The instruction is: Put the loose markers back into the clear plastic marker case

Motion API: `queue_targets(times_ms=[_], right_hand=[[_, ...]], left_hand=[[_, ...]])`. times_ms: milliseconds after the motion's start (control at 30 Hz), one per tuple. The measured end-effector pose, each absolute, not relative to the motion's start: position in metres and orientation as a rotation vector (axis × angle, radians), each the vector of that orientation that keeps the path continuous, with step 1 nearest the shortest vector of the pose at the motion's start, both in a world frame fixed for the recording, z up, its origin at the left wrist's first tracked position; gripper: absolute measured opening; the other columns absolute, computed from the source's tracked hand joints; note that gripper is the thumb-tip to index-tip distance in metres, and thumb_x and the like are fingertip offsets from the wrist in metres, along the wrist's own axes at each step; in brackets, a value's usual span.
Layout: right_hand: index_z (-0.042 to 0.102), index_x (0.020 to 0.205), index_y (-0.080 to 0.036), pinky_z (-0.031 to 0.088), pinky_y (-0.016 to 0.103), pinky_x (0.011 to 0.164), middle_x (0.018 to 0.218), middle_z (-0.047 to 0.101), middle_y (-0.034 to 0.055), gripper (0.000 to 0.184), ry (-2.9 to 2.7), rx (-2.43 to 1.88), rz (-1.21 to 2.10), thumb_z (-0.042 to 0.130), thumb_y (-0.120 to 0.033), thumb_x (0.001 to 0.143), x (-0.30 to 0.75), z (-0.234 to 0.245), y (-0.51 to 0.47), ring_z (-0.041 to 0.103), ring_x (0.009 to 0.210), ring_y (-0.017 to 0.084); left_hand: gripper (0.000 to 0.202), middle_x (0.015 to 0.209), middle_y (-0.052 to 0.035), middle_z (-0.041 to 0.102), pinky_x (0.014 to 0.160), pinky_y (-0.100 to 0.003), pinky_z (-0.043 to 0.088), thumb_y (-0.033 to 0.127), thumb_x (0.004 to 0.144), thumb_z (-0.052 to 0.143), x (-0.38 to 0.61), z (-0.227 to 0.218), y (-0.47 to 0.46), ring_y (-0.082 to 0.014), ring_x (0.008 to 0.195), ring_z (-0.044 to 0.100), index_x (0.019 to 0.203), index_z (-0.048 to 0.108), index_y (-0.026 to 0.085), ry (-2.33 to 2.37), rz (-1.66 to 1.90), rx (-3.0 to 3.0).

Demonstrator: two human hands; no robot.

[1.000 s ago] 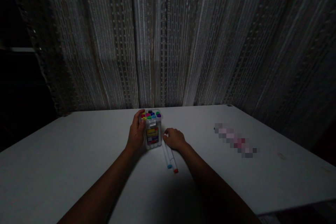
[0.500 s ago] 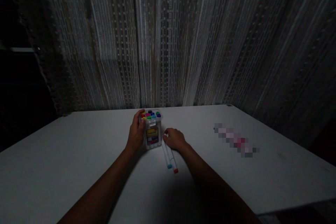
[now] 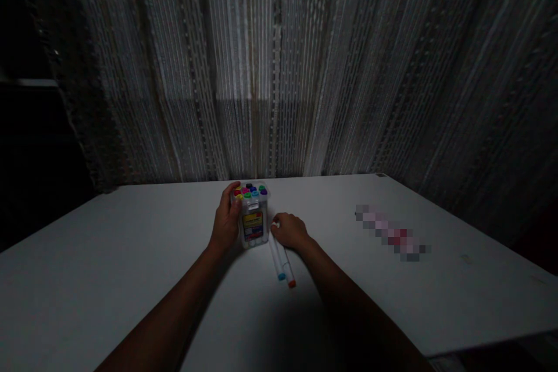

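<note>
My left hand [image 3: 225,221] is wrapped round the left side of a clear plastic case of markers [image 3: 254,226]. The case stands upright, with a yellow, blue and red label on its front and several coloured caps showing at the top. Just right of it, my right hand [image 3: 289,229] has its fingers curled in over the far ends of two white markers. One is a blue-ended marker [image 3: 278,258]; beside it is a red-orange-ended marker [image 3: 288,270]. Their coloured ends point towards me, and the fingers hide their far ends.
All this is on a white table [image 3: 174,221]. A pixelated pink and dark long object [image 3: 387,232] lies to the right. Behind the far table edge hangs a patterned grey curtain [image 3: 261,70]. The room is dim, with a shadow over the near part of the table.
</note>
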State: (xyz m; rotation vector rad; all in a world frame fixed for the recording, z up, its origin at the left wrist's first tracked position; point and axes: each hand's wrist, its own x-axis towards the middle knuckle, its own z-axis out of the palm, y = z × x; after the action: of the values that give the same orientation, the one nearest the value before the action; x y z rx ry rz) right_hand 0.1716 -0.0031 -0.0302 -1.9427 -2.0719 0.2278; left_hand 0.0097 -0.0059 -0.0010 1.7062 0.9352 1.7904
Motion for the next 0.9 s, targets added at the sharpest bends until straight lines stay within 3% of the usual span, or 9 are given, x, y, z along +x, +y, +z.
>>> queue_targets(times_ms=[900], right_hand=[[0.063, 0.100, -0.020, 0.043, 0.032, 0.074, 0.102, 0.067, 0.0104, 0.032, -2.091, -1.930, 0.228, 0.043, -0.033, 0.079, 0.1727, -0.0309, -0.0026, 0.061, 0.094, 0.024]], left_hand=[[0.054, 0.101, -0.0080, 0.062, 0.077, -0.032, 0.048, 0.059, 0.081, 0.042, 0.0098, -0.0017, -0.0081, -0.0212, 0.089, 0.060, 0.115, 0.048, 0.017, 0.916, 1.775, 1.701]])
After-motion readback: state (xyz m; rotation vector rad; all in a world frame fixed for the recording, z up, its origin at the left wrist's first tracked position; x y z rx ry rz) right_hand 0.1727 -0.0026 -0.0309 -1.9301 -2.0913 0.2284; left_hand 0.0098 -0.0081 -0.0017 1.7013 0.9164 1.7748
